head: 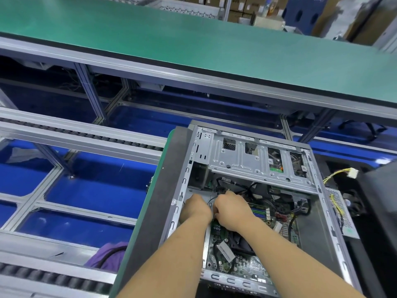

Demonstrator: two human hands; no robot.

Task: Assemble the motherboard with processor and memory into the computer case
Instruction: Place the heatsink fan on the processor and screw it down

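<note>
An open computer case [255, 203] is being shown lying on its side in the lower right of the frame, on a dark pallet [159, 190] with a green edge. A green motherboard [227, 250] is being seen inside the case, low down in its middle, and blue and green memory slots [258, 211] are being shown on it just right of the hands. The silver drive cage [257, 160] is being seen across the top part of the case. Both hands are being held close together inside the case, near its left wall. The left hand [196, 208] is being kept curled, but what it is holding cannot be told, because its fingers are hidden. The right hand [233, 209] is also being kept curled, and thin black cables [240, 188] are being seen right by its fingers; whether one is being pinched cannot be told. A bunch of yellow wires [337, 175] with a white plug is being seen outside the case, at the right. A long green belt [193, 39] is being shown across the top of the frame, and a purple cloth [109, 254] is being seen at the lower left.
</note>
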